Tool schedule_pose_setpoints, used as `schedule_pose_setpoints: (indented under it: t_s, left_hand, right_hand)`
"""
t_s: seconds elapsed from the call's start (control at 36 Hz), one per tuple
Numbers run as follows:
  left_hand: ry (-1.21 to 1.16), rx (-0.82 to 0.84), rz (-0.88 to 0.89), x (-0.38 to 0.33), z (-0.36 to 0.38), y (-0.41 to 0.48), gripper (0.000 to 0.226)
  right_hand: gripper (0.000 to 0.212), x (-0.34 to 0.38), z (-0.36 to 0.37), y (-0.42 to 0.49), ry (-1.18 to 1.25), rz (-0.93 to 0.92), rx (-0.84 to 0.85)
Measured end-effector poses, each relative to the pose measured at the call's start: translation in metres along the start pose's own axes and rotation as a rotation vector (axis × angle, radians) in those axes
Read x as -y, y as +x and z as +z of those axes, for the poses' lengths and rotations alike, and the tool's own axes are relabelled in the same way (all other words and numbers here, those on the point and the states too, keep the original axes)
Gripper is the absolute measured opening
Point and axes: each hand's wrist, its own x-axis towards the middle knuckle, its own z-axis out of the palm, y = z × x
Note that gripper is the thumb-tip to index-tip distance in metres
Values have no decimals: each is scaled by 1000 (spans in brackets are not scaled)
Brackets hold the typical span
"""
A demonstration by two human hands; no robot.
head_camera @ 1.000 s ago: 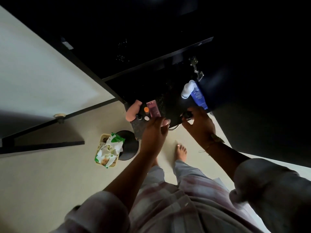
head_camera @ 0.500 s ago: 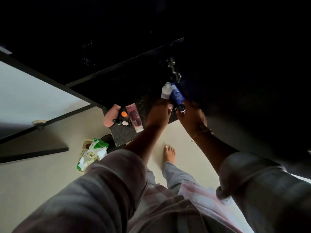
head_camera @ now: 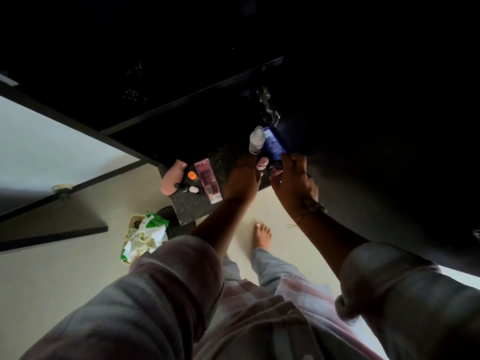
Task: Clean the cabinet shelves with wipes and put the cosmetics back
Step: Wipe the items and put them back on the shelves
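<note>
Left hand (head_camera: 242, 178) now beside blue tube (head_camera: 272, 145)

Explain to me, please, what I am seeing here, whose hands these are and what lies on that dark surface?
No machine here: a person works bare-handed, and every picture comes from one wide-angle camera on their head, looking down. The left hand and right hand meet over a dark speckled surface. The right hand pinches a small dark bottle; whether the left hand holds anything is too dim to tell. Just beyond are a white spray bottle and a blue tube. Further left lie a pink tube, a peach rounded container and an orange-capped bottle. A green-and-white wipes pack sits in a basket on the floor.
</note>
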Motion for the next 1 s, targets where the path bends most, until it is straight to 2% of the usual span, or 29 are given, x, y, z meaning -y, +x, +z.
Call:
schedule_pose_setpoints:
  t_s: [0.14,0.22,0.28,0.36,0.42,0.47,0.61,0.72,0.89,1.0]
  left_hand:
    - [-36,-21,-14,6,-15,-34,41]
    - [-41,-93,1,16,-36,-63,34]
    - [-28,-157,-9,27,-53,-80,29]
    - [47,-237,-110,49,-76,-100,30]
    - [44,-288,-217,64,-89,-107,37]
    - [65,-305,-251,78,-98,-109,43]
    - [139,-253,-247,101,-111,-103,45]
    - [197,-230,-211,111,-113,-93,45]
    - [211,-208,-150,108,-108,-92,48]
    - [155,-225,-107,101,-106,-96,39]
  right_hand:
    - [44,5,-10,-13,54,-121,-130]
    - [40,16,-11,-24,65,-297,-228]
    - [34,27,-5,-31,95,-411,-200]
    - [26,47,10,-39,213,-452,-41]
    - [27,60,21,-42,234,-425,82]
    - [32,73,32,-43,241,-363,213]
    - [34,94,59,-38,342,-39,433]
    - [42,102,75,-34,356,91,443]
    - [41,112,82,-28,305,49,455]
    - [39,116,85,-24,303,96,465]
